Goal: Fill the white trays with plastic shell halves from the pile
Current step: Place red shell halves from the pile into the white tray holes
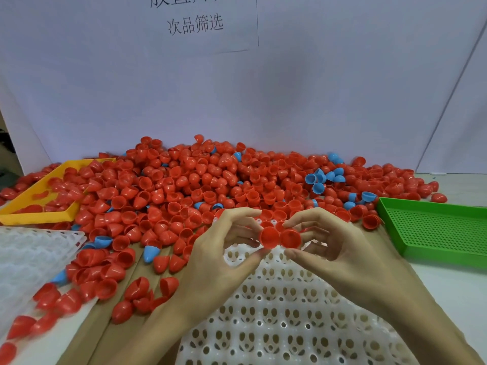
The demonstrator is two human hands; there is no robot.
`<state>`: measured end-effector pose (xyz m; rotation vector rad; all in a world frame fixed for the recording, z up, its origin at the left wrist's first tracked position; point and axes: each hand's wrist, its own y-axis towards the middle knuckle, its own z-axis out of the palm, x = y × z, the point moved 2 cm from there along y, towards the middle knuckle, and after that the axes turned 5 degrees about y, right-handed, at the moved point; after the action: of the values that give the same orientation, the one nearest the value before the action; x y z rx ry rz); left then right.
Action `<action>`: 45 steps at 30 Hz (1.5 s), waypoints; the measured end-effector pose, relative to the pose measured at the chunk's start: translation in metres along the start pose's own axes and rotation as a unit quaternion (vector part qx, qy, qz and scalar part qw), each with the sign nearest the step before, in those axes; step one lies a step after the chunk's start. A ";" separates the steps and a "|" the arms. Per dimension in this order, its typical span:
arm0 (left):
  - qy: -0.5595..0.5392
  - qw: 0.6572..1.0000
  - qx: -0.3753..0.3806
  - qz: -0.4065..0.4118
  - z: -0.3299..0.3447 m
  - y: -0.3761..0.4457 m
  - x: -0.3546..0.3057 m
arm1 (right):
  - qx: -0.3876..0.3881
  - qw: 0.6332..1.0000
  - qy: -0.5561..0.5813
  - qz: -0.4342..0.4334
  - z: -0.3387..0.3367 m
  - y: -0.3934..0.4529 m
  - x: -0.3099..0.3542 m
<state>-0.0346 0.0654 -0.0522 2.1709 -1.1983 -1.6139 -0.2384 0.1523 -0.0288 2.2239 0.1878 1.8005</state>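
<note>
Red shells: we see a big pile [210, 180] of red plastic shell halves spread across the far half of the tabletop [448, 291], reaching the white back wall [263, 88].
Blue shells: a few blue halves [320, 179] lie mixed into the pile, most of them clustered right of centre.
Head view, left hand: our left hand [224, 256] pinches one red half [268, 237] between thumb and fingertips, its open side turned toward us.
Head view, right hand: our right hand [342, 254] pinches a second red half [290, 238] the same way, thumb below and fingers above.
Held halves: we hold the two side by side, rims touching, raised above the far end of the near tray.
Near tray: a white tray [284, 312] with rows of round sockets lies straight in front of us, under both hands; the sockets we can see hold nothing, and its far edge meets the pile.
Second tray: another white tray [29, 259] lies at our left, blurred, with loose red halves along its near edge.
Yellow tray: a yellow tray [34, 204] sits at far left, partly buried in red halves.
Green tray: a green perforated tray [437, 230] rests at right, just beside the pile's edge.
Wall sign: a sheet with printed characters [196, 25] hangs on the wall above the pile.
</note>
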 end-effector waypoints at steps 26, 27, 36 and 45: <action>-0.017 0.995 0.087 -0.049 0.005 -0.005 -0.011 | 0.045 0.999 -0.018 0.012 0.011 -0.002 -0.014; 0.001 0.996 0.074 -0.046 0.003 -0.004 -0.010 | 0.045 0.999 -0.014 0.016 0.011 -0.002 -0.015; 0.256 0.966 -0.017 -0.040 -0.028 0.022 0.029 | -0.012 0.999 -0.036 0.037 -0.004 -0.001 -0.005; 0.309 0.948 0.055 -0.057 -0.023 0.015 0.038 | -0.026 0.998 -0.047 0.042 -0.008 0.000 -0.011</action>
<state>-0.0191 0.0225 -0.0620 2.5664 -0.9884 -0.7873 -0.2483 0.1504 -0.0376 2.3044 0.0286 1.7173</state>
